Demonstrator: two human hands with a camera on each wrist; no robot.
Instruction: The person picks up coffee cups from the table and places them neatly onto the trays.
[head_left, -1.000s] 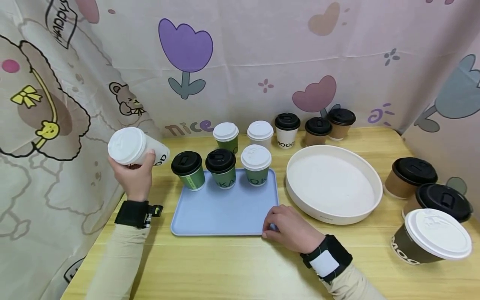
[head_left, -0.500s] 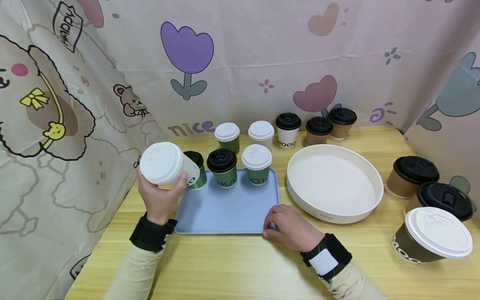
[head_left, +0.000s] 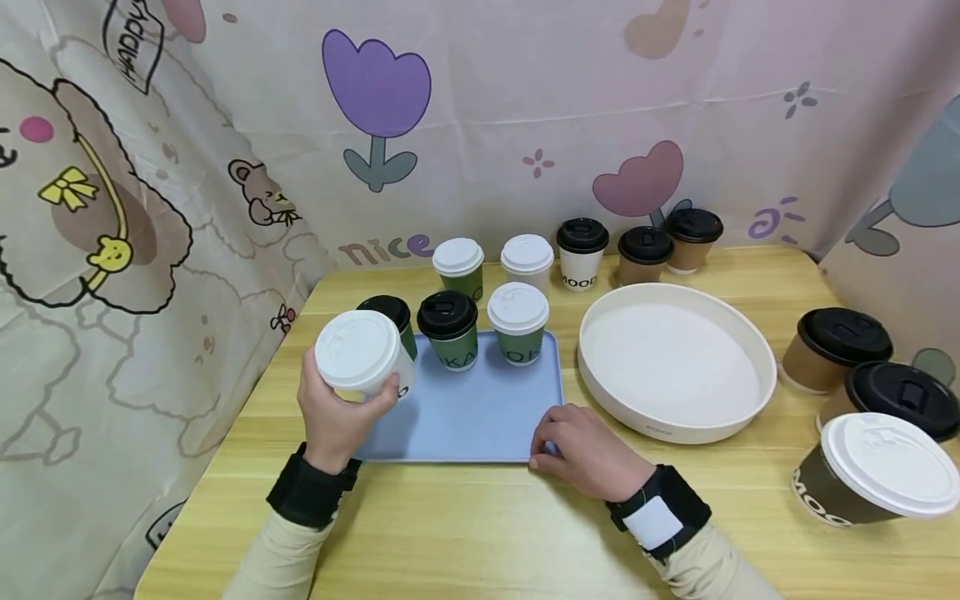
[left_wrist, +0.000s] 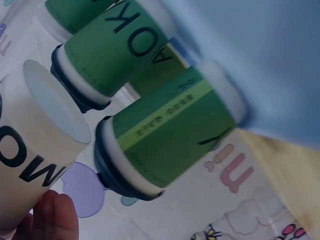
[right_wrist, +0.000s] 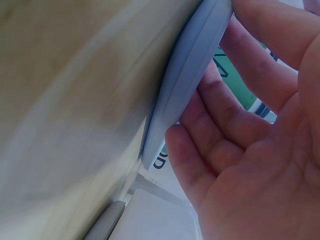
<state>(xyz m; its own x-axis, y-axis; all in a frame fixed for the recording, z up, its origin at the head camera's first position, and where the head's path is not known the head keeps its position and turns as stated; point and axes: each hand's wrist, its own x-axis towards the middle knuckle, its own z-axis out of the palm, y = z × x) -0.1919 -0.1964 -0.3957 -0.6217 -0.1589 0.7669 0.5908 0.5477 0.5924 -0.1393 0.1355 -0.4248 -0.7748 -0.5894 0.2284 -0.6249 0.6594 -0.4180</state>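
My left hand [head_left: 337, 425] grips a white paper cup [head_left: 358, 354] with a white lid, held tilted above the left part of the blue tray [head_left: 468, 417]. In the left wrist view, the cup's base faces the green cups and its black lettering shows. Along the tray's back stand a green cup with a black lid [head_left: 390, 312], another black-lidded green cup [head_left: 448, 333] and a green cup with a white lid [head_left: 519, 325]. At the tray's front right corner, my right hand [head_left: 592, 454] holds the rim, fingers bent against the edge in the right wrist view.
A round white tray [head_left: 678, 433] stands right of the blue one. Behind are a white-lidded green cup [head_left: 459, 267], a white-lidded pale cup [head_left: 527, 260] and several black-lidded cups. More lidded cups, including a dark cup [head_left: 862, 475], line the right. A printed cloth [head_left: 487, 83] hangs behind.
My left hand has carried the white cup right and down, from beyond the tray's left side to over it; the cup now overlaps the leftmost green cup. My right hand has stayed at the corner.
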